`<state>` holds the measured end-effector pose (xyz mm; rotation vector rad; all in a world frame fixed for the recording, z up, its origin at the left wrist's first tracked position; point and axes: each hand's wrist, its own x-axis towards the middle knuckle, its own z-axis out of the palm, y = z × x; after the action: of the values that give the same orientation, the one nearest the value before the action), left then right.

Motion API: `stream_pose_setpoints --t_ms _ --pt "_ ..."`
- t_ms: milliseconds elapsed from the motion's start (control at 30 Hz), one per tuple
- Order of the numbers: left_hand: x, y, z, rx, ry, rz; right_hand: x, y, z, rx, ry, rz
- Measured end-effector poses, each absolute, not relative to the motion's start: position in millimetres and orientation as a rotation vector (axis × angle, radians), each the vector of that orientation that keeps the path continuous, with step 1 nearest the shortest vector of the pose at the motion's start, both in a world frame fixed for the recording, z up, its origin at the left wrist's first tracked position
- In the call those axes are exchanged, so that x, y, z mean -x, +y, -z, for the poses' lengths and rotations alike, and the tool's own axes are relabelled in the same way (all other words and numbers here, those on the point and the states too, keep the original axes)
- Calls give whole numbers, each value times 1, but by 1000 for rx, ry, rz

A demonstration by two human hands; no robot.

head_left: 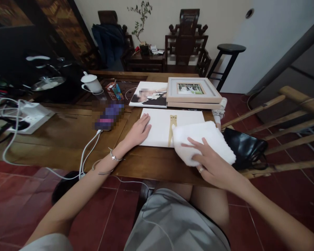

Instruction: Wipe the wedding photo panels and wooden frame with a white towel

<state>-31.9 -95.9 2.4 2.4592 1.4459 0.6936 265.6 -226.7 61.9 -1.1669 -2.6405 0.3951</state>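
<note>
A flat white panel (157,129) lies near the table's front edge. On its middle is a narrow yellowish strip (173,121), wider at the top with small dark dots, perhaps a frame stand. My left hand (141,130) rests flat on the panel's left edge, fingers stretched out. In my right hand (206,158) is a white fluffy towel (211,139), pinched at its near side. The towel covers the panel's right part and the strip's right edge, and hangs past the panel's near edge. My right thumb is partly hidden.
Beyond the panel lie a photo print (149,96) and stacked picture frames (211,91). Leftward are a blurred phone-like object (108,116) with a white cable, a small carton (115,91), a lidded cup (92,84) and a power strip (32,118). A black bag (244,146) sits by a wooden chair (285,122).
</note>
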Motion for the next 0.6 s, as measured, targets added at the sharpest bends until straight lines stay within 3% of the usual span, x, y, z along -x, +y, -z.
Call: stream_pose_setpoints --t_ms 200,600 --pt "32 -95 -2 -2461 1441 -686 -269 -235 -78 1123 -2674 -485" --pt "34 -95 3 -2342 1513 -793 -207 -122 -53 1396 -2496 -325"
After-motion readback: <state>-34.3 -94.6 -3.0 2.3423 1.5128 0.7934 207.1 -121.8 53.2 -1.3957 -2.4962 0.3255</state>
